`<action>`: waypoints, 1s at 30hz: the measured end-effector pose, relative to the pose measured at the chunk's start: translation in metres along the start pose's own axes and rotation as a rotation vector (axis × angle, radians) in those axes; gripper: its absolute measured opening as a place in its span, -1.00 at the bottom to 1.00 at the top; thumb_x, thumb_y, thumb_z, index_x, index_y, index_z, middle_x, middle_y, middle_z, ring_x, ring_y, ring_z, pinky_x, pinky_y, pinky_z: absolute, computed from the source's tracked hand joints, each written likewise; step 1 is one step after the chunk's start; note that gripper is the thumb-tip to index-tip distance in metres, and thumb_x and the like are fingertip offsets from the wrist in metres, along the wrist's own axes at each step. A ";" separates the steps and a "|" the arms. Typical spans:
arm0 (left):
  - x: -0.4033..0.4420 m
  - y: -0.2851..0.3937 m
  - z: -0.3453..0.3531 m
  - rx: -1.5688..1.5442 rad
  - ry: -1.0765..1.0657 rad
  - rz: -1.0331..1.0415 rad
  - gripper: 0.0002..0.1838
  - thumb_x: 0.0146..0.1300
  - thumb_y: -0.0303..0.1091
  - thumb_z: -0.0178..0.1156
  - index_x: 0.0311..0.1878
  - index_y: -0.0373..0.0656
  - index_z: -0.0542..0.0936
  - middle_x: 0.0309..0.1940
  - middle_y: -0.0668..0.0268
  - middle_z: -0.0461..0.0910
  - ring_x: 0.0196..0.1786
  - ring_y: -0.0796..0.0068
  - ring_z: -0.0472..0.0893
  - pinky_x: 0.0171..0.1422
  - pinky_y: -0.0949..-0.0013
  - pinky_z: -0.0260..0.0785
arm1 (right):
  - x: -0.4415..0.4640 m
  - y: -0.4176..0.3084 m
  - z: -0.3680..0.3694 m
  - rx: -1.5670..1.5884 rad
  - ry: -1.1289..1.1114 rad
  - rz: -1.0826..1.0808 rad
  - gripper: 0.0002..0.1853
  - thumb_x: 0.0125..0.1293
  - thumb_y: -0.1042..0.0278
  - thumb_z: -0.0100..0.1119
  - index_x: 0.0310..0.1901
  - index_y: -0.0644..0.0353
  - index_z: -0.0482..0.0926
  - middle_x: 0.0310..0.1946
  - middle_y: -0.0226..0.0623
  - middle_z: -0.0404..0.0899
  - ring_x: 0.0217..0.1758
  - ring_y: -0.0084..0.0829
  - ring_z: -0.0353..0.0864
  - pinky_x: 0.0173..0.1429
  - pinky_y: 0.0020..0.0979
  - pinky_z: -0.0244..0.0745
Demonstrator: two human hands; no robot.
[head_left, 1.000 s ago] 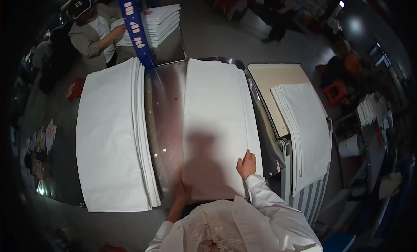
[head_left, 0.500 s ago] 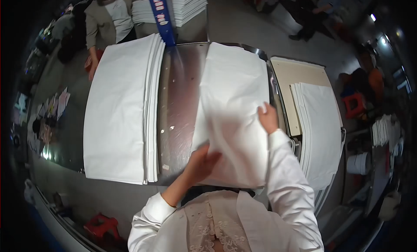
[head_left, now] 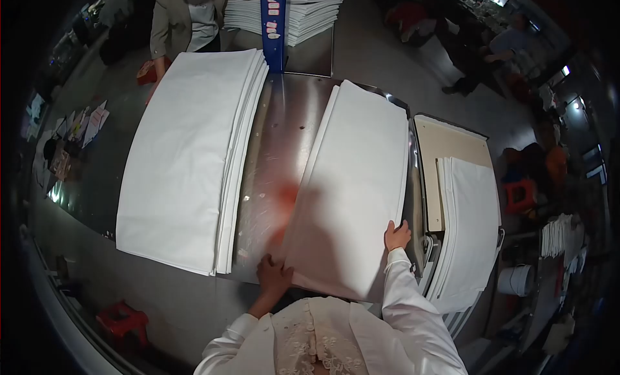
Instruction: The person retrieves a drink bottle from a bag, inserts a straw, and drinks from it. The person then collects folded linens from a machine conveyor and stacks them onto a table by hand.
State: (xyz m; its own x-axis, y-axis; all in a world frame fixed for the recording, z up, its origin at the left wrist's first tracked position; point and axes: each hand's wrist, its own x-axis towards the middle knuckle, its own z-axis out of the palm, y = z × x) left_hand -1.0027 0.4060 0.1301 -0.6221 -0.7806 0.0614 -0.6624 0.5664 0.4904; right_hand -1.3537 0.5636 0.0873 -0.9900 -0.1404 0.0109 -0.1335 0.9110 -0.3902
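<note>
A long white folded sheet (head_left: pixel 355 175) lies on the metal table in front of me, its layers showing along the left edge. At its near left corner is my left hand (head_left: pixel 274 275), fingers curled beside the edge and thumb touching it. My right hand (head_left: pixel 397 237) grips the right edge lower down, thumb on top. A shadow falls across the sheet between my hands. To the left stands a thick stack of similar white folded sheets (head_left: pixel 177 162). Whether they are cloth or another material I cannot tell.
Bare metal tabletop (head_left: pixel 274 142) shows between the two piles. On the right, more white sheets (head_left: pixel 470 226) lie on a beige board (head_left: pixel 452 136). A blue post (head_left: pixel 274 29) rises at the back, near a co-worker (head_left: pixel 187 20). A red stool (head_left: pixel 123 320) stands low on the left.
The middle sheet, rumpled before, now lies flatter with straighter edges. My left hand has moved down and left to its corner, and my right hand has slid down the right edge.
</note>
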 end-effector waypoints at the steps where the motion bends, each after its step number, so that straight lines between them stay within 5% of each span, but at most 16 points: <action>1: 0.002 -0.004 -0.003 0.039 -0.054 -0.016 -0.61 0.03 -0.17 0.21 -0.16 -0.27 0.49 -0.12 -0.04 0.37 -0.16 -0.04 0.42 -0.02 0.09 0.31 | 0.001 0.001 -0.001 0.025 -0.011 0.005 -0.36 0.21 -0.01 0.06 0.17 0.33 0.27 0.02 0.11 0.38 0.05 0.11 0.38 0.13 -0.11 0.32; 4: 0.009 -0.005 0.003 -0.307 -0.428 -0.239 -0.58 0.06 -0.14 0.19 -0.10 -0.26 0.49 -0.10 -0.04 0.40 -0.17 -0.01 0.45 0.01 0.11 0.32 | 0.004 0.009 -0.004 0.334 -0.167 0.023 -0.34 0.22 -0.02 0.08 0.14 0.42 0.28 0.03 0.07 0.43 0.07 0.00 0.43 0.16 -0.19 0.32; 7: 0.011 0.036 -0.024 -0.579 -0.481 -0.243 -0.60 0.14 -0.19 0.15 -0.02 -0.24 0.49 -0.13 -0.01 0.47 -0.17 0.10 0.50 0.02 0.18 0.33 | 0.001 0.005 -0.030 0.608 -0.406 0.200 -0.36 0.21 -0.04 0.12 0.09 0.40 0.35 0.05 0.00 0.44 0.12 -0.18 0.43 0.16 -0.29 0.30; 9: 0.024 0.074 -0.062 -0.756 -0.533 -0.132 -0.62 0.21 -0.21 0.11 0.01 -0.26 0.48 -0.18 0.10 0.52 -0.17 0.29 0.52 -0.01 0.26 0.35 | 0.019 0.037 -0.010 0.704 -0.569 0.311 -0.41 0.22 -0.02 0.13 0.04 0.39 0.39 -0.09 -0.15 0.55 -0.06 -0.31 0.55 0.02 -0.35 0.42; 10: 0.034 0.093 -0.083 -0.844 -0.554 -0.076 -0.63 0.24 -0.22 0.09 0.02 -0.27 0.48 -0.21 0.15 0.55 -0.17 0.38 0.53 -0.03 0.30 0.36 | 0.027 0.029 -0.034 0.657 -0.829 0.421 -0.48 0.24 0.00 0.12 0.00 0.34 0.43 -0.23 -0.29 0.60 -0.26 -0.43 0.60 -0.13 -0.41 0.51; 11: 0.045 0.111 -0.104 -0.950 -0.568 -0.028 -0.65 0.26 -0.22 0.08 0.00 -0.28 0.48 -0.25 0.22 0.55 -0.18 0.46 0.50 -0.06 0.35 0.36 | 0.027 0.024 -0.036 0.968 -0.891 0.470 -0.53 0.26 0.00 0.10 0.01 0.25 0.45 -0.26 -0.36 0.62 -0.32 -0.49 0.62 -0.19 -0.45 0.55; 13: 0.066 0.138 -0.144 -1.163 -0.586 0.070 -0.68 0.31 -0.23 0.04 -0.04 -0.31 0.49 -0.33 0.36 0.54 -0.21 0.63 0.45 -0.12 0.44 0.35 | 0.046 0.021 -0.022 1.188 -1.024 0.509 -0.55 0.27 0.02 0.09 0.03 0.21 0.44 -0.15 -0.32 0.60 -0.17 -0.41 0.62 -0.04 -0.36 0.54; 15: 0.078 0.151 -0.169 -1.192 -0.627 0.055 -0.71 0.31 -0.25 0.05 -0.12 -0.32 0.50 -0.34 0.39 0.51 -0.22 0.66 0.41 -0.13 0.45 0.32 | 0.045 -0.020 -0.023 1.431 -0.930 0.543 -0.56 0.29 0.11 0.09 0.05 0.27 0.44 -0.11 -0.26 0.58 -0.11 -0.36 0.59 -0.04 -0.38 0.51; 16: 0.083 0.153 -0.181 -1.205 -0.645 0.050 -0.72 0.31 -0.25 0.05 -0.16 -0.33 0.50 -0.34 0.41 0.49 -0.23 0.67 0.40 -0.14 0.46 0.31 | 0.050 -0.031 -0.016 1.454 -0.940 0.496 -0.49 0.27 0.09 0.09 0.12 0.31 0.38 0.03 -0.17 0.50 0.10 -0.25 0.48 0.16 -0.31 0.41; 20: 0.095 0.140 -0.220 -1.085 -0.731 0.173 -0.68 0.31 -0.18 0.03 -0.26 -0.32 0.48 -0.44 0.48 0.43 -0.33 0.75 0.33 -0.27 0.52 0.27 | 0.077 -0.073 0.018 1.472 -0.894 0.377 -0.47 0.17 0.21 0.17 0.12 0.35 0.38 0.04 -0.12 0.47 0.07 -0.20 0.47 0.14 -0.28 0.38; 21: 0.097 0.131 -0.230 -1.121 -0.727 0.162 -0.69 0.30 -0.19 0.03 -0.27 -0.32 0.47 -0.44 0.48 0.43 -0.33 0.75 0.33 -0.27 0.52 0.26 | 0.087 -0.085 0.021 1.372 -0.713 0.257 -0.45 0.12 0.28 0.22 0.11 0.38 0.36 0.03 -0.10 0.46 0.05 -0.21 0.48 0.13 -0.29 0.37; 24: 0.097 0.105 -0.278 -1.227 -0.710 0.125 -0.74 0.26 -0.27 0.02 -0.28 -0.33 0.47 -0.45 0.48 0.42 -0.34 0.75 0.32 -0.27 0.51 0.25 | 0.064 -0.179 -0.055 1.298 -0.575 0.027 -0.47 0.13 0.42 0.20 0.13 0.40 0.31 0.03 -0.10 0.45 0.04 -0.19 0.47 0.12 -0.29 0.36; 25: 0.097 0.089 -0.294 -1.256 -0.799 0.090 -0.75 0.27 -0.34 0.03 -0.15 -0.36 0.49 -0.28 0.38 0.51 -0.18 0.69 0.41 -0.09 0.50 0.30 | 0.049 -0.216 -0.082 1.297 -0.544 -0.061 -0.47 0.14 0.45 0.18 0.14 0.39 0.30 0.03 -0.10 0.45 0.05 -0.18 0.47 0.12 -0.29 0.36; 30: 0.089 0.013 -0.373 -1.239 -0.507 0.435 -0.84 0.23 -0.41 0.08 -0.36 -0.35 0.44 -0.42 0.29 0.35 -0.35 0.62 0.33 -0.27 0.44 0.18 | -0.011 -0.374 -0.162 1.148 -0.411 -0.332 -0.55 0.18 0.44 0.14 0.11 0.38 0.36 0.01 -0.17 0.48 -0.02 -0.31 0.49 0.07 -0.38 0.37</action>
State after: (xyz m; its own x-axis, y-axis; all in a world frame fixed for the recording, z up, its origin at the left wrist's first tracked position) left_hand -0.9107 0.2450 0.4665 -0.9357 -0.2767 0.2188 0.2467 -0.0702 0.9665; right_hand -1.2998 0.2870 0.3824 -0.8020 -0.5948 0.0552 -0.0520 -0.0226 -0.9984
